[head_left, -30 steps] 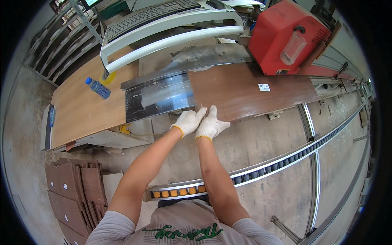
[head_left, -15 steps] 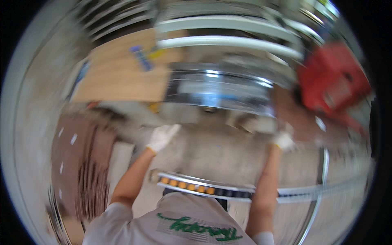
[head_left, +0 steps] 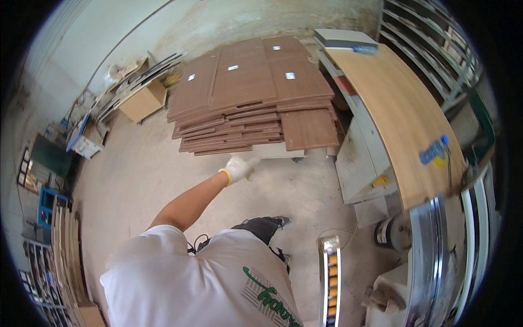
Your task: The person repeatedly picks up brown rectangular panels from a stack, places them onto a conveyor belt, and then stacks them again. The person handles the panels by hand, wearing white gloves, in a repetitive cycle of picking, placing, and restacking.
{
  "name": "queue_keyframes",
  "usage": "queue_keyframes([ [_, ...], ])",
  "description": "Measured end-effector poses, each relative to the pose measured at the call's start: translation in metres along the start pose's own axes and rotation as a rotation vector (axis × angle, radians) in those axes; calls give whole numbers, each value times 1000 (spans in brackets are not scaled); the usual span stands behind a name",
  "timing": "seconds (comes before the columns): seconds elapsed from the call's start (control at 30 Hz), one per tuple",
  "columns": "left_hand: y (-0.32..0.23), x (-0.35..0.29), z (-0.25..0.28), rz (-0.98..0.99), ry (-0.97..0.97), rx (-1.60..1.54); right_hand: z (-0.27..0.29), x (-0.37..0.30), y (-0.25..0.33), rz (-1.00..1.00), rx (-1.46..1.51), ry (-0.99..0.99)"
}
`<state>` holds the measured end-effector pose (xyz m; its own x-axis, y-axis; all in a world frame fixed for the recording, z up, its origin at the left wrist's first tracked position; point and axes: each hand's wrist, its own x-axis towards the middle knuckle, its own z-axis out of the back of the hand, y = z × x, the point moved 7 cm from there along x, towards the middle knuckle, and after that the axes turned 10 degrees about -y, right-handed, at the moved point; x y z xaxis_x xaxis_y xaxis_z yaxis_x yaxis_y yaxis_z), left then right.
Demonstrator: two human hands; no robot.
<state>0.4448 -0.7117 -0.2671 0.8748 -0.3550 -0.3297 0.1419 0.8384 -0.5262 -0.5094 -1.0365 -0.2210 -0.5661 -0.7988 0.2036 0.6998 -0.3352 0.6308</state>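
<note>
My left hand (head_left: 237,169), in a white glove with a yellow cuff, is stretched out in front of me over the floor. Its fingers look apart, slightly blurred, and nothing shows in them. Just beyond it lies a stack of flat brown panels (head_left: 242,82) with small white labels on top; I see no contact between glove and panels. A smaller brown panel (head_left: 309,129) leans at the stack's near right side. My right hand is out of the picture.
To the right stands a wood-topped bench (head_left: 392,98) with a blue bottle (head_left: 434,151). A narrow conveyor with orange rollers (head_left: 332,286) runs at my right, near a dark bucket (head_left: 393,233). Upright boards (head_left: 64,250) stand at left; a light-brown cabinet (head_left: 143,102) is farther back.
My view has swung left, from the machine side to the panel stack. The right hand, visible before, has left the picture. The left glove is now near the stack.
</note>
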Motion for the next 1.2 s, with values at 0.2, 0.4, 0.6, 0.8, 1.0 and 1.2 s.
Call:
queue_keyframes([
  [0.2, 120, 142, 90, 374, -431, -1071, -186, -155, 219, -146, 530, 996],
  [0.4, 135, 249, 177, 151, -1060, 212, -361, -408, 553, 647, 314, 1046],
  [0.6, 132, 285, 175, 319, -921, 271, -491, -634, 778, 1135, 206, 944],
  [0.8, 106, 291, 148, 232, -834, 292, -542, -703, 824, 1069, 62, 882],
  [1.0, 50, 201, 84, -241, -700, 277, -522, -629, 769, 1011, 75, 836],
  [1.2, 51, 172, 44, 54, -40, -655, -478, -555, 623, -2, 538, 869],
])
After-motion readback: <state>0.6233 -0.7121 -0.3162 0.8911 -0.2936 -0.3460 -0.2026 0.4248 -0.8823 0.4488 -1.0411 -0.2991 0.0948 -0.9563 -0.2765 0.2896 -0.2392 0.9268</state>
